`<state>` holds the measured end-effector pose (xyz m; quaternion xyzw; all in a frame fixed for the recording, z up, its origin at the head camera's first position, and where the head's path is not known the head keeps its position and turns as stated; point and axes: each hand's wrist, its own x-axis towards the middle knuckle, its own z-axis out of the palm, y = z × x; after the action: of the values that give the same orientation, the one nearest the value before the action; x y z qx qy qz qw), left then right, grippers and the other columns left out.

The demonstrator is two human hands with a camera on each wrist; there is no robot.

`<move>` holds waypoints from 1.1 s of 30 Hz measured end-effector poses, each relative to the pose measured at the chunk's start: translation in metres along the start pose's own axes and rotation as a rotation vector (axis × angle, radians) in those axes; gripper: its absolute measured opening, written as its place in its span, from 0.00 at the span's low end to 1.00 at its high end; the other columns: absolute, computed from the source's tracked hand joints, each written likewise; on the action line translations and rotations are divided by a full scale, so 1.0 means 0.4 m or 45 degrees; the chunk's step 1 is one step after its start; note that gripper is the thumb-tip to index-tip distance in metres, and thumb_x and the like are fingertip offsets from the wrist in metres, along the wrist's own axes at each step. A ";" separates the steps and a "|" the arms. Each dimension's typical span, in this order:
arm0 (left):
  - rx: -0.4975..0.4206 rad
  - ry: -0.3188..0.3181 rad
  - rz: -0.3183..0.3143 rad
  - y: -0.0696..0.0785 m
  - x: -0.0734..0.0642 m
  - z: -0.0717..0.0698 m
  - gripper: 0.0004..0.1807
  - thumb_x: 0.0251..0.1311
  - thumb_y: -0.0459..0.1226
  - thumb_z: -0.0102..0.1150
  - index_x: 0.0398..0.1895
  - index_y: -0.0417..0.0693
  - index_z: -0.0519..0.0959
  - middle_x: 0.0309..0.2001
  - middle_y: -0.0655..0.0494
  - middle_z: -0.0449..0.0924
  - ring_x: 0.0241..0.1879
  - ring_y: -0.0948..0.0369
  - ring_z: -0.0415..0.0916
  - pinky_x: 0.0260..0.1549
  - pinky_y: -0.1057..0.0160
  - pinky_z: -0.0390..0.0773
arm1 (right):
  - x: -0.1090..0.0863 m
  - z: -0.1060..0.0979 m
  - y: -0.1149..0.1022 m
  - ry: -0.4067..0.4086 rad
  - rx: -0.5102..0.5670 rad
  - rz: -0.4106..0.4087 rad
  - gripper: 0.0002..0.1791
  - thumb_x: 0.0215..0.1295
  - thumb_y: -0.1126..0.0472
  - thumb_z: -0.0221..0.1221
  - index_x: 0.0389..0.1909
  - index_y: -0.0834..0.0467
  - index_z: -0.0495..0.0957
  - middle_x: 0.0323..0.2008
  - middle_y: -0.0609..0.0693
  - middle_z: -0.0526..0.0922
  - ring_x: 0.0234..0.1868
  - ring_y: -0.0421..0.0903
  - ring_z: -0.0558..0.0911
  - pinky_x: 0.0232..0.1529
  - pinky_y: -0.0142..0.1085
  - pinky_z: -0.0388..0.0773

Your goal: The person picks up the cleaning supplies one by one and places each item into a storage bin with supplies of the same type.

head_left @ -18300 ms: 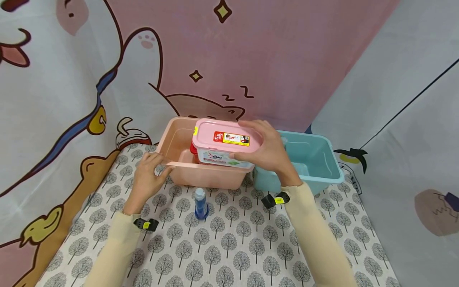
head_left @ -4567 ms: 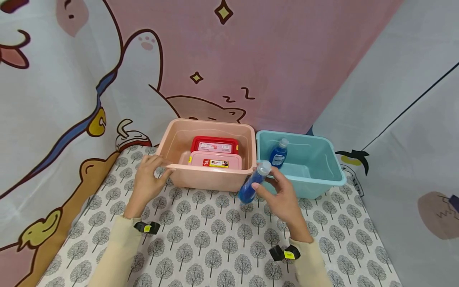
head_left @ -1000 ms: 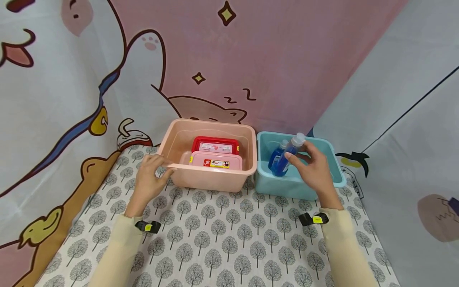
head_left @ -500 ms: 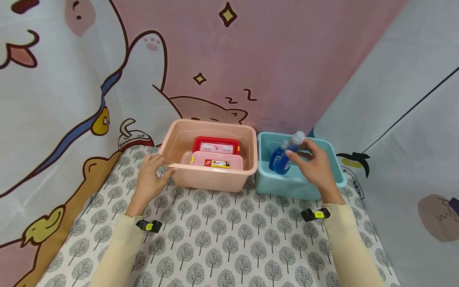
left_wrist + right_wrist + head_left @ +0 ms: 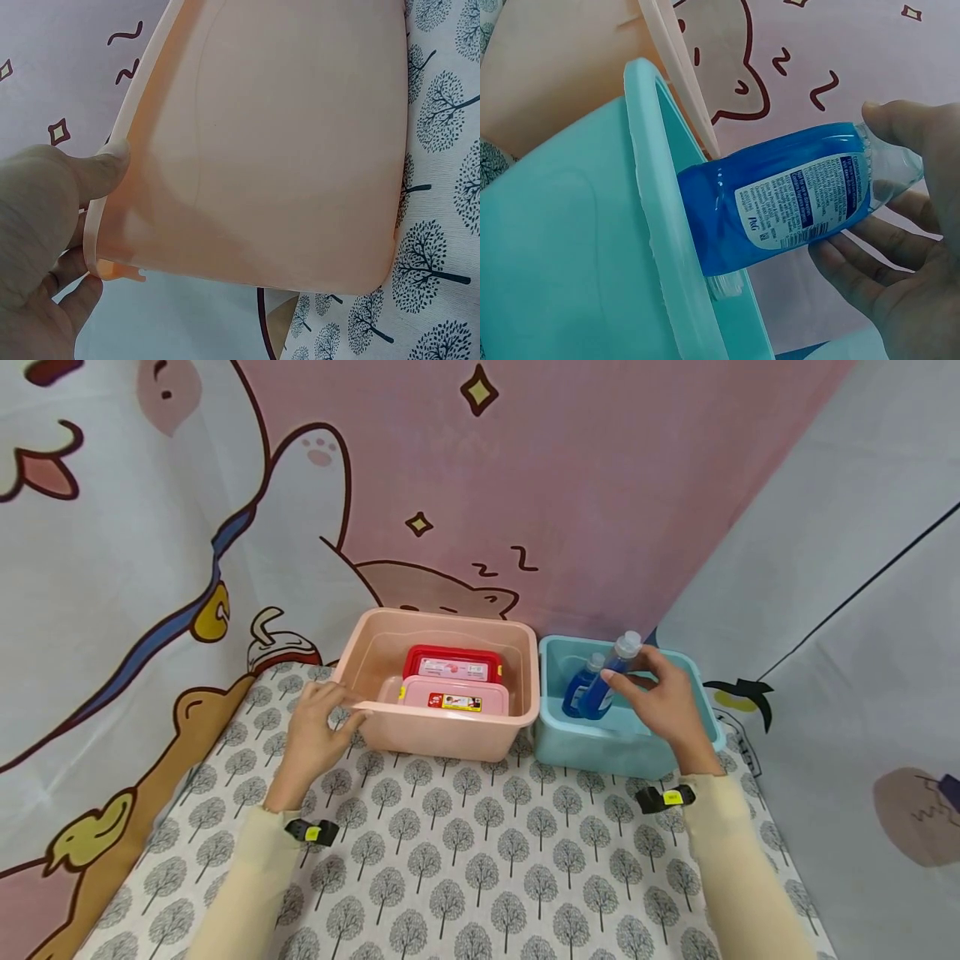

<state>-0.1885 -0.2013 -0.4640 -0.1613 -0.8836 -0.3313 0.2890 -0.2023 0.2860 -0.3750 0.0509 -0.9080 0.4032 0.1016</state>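
Note:
My right hand (image 5: pixel 663 697) pinches a bottle of blue liquid (image 5: pixel 602 693) near its clear cap. The bottle leans over the turquoise tub (image 5: pixel 600 753), its lower end inside the rim. A second blue bottle (image 5: pixel 578 687) stands in that tub at the left, partly overlapped by the held one. In the right wrist view, the held bottle (image 5: pixel 780 195) shows a white and blue back label with a barcode. My left hand (image 5: pixel 315 732) grips the peach tub (image 5: pixel 442 735) at its front left corner, the thumb over the rim (image 5: pixel 139 90) in the left wrist view.
Inside the peach tub lie a red-lidded box (image 5: pixel 453 653) and a pink-lidded box (image 5: pixel 453 691) with a sticker. The two tubs stand side by side on a tree-print tablecloth (image 5: pixel 465 860), against a cartoon-print curtain (image 5: pixel 585 485).
The pink-lidded box went into the peach tub. The bottle left the tablecloth and moved right over the turquoise tub; lately it shifted only slightly. My left hand stayed on the peach tub.

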 end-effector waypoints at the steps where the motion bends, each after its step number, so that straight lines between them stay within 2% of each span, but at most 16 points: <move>1: -0.002 0.001 0.001 0.000 0.000 0.000 0.13 0.51 0.32 0.77 0.40 0.44 0.85 0.38 0.48 0.87 0.45 0.48 0.72 0.44 0.52 0.69 | 0.002 -0.001 0.002 0.000 -0.006 0.006 0.32 0.69 0.39 0.62 0.67 0.52 0.72 0.52 0.52 0.79 0.55 0.40 0.77 0.64 0.44 0.79; 6: -0.010 -0.013 -0.010 -0.001 -0.001 -0.002 0.13 0.52 0.33 0.77 0.40 0.45 0.85 0.39 0.48 0.87 0.45 0.49 0.71 0.44 0.53 0.69 | 0.014 -0.002 0.013 -0.007 -0.013 0.000 0.31 0.68 0.39 0.63 0.64 0.52 0.73 0.52 0.53 0.80 0.56 0.45 0.79 0.63 0.47 0.79; 14: -0.009 -0.012 -0.022 -0.004 -0.001 0.001 0.13 0.52 0.33 0.77 0.41 0.45 0.84 0.39 0.48 0.88 0.46 0.48 0.71 0.45 0.50 0.70 | 0.038 -0.006 0.026 -0.042 -0.018 0.039 0.35 0.66 0.37 0.64 0.66 0.55 0.72 0.56 0.58 0.81 0.59 0.55 0.79 0.64 0.55 0.78; 20: -0.016 -0.007 -0.021 -0.005 0.000 0.002 0.14 0.51 0.32 0.77 0.40 0.44 0.85 0.39 0.47 0.88 0.48 0.47 0.72 0.47 0.48 0.71 | 0.048 -0.011 0.029 -0.063 -0.042 0.073 0.35 0.65 0.36 0.64 0.63 0.55 0.73 0.53 0.58 0.81 0.57 0.56 0.80 0.62 0.57 0.78; 26: -0.015 -0.009 -0.025 -0.004 0.001 0.002 0.14 0.51 0.32 0.78 0.40 0.44 0.85 0.39 0.46 0.88 0.49 0.46 0.72 0.48 0.48 0.71 | 0.056 -0.017 0.030 -0.096 -0.095 0.144 0.38 0.63 0.31 0.63 0.61 0.55 0.73 0.54 0.59 0.81 0.61 0.59 0.78 0.57 0.59 0.78; 33: -0.006 -0.013 -0.029 -0.001 0.002 0.001 0.14 0.51 0.32 0.77 0.40 0.44 0.85 0.39 0.47 0.88 0.47 0.47 0.72 0.46 0.49 0.71 | 0.067 -0.014 0.042 -0.129 -0.130 0.184 0.39 0.62 0.30 0.63 0.61 0.57 0.74 0.57 0.60 0.80 0.62 0.59 0.77 0.59 0.60 0.76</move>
<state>-0.1894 -0.2013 -0.4642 -0.1534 -0.8861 -0.3358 0.2802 -0.2306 0.3013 -0.3774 0.0003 -0.9327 0.3595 0.0287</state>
